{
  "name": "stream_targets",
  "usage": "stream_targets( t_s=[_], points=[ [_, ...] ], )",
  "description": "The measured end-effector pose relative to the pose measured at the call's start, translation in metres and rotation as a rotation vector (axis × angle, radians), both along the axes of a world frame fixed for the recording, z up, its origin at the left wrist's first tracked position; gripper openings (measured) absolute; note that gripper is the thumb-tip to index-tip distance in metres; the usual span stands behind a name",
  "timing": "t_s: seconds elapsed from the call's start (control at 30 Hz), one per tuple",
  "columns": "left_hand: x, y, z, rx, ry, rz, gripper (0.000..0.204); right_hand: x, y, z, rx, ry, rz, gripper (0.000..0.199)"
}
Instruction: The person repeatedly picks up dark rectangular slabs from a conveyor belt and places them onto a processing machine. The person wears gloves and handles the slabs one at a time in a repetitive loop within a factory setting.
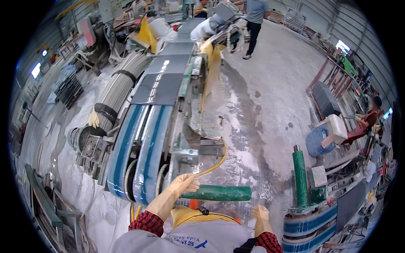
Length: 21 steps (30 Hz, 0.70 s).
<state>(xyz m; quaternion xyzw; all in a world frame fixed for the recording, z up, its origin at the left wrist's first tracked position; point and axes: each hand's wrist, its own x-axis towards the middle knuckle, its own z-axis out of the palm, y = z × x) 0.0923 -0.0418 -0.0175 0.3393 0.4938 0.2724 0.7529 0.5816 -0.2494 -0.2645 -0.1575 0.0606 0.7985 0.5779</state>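
Note:
My left hand [184,184], in a cream rubber glove, is held out beside the front end of a belt conveyor. Its fingers are loosely bent, and I see nothing in them. A green cylinder [221,193] lies level just right of it in the picture, and a yellow hose [215,168] passes close to its fingertips; contact cannot be made out. Lower right, my right hand [261,214], gloved alike, is raised with slightly bent fingers and holds nothing visible. Blue belts [147,152] carry a row of dark, wet, glossy slabs [156,88] leading away from me.
A motor [90,145] and a long ribbed roller [120,86] with a glove hanging on it flank the conveyor's left. At right stand a green post [299,179], another blue-belted conveyor [310,223] and a blue barrel [318,141]. People are at the back and far right.

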Motion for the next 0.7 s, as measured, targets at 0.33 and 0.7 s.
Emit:
stream_targets(
  t_s=[0.33,0.7],
  points=[
    [-0.102,0.095,0.01,0.098,-0.072,0.538,0.03,-0.074,0.037,0.108,-0.528,-1.087,-0.146,0.012],
    [-0.118,0.114,-0.035,0.052,-0.206,0.555,0.031,-0.046,0.103,0.065,-0.482,-1.356,-0.031,0.025]
  ],
)
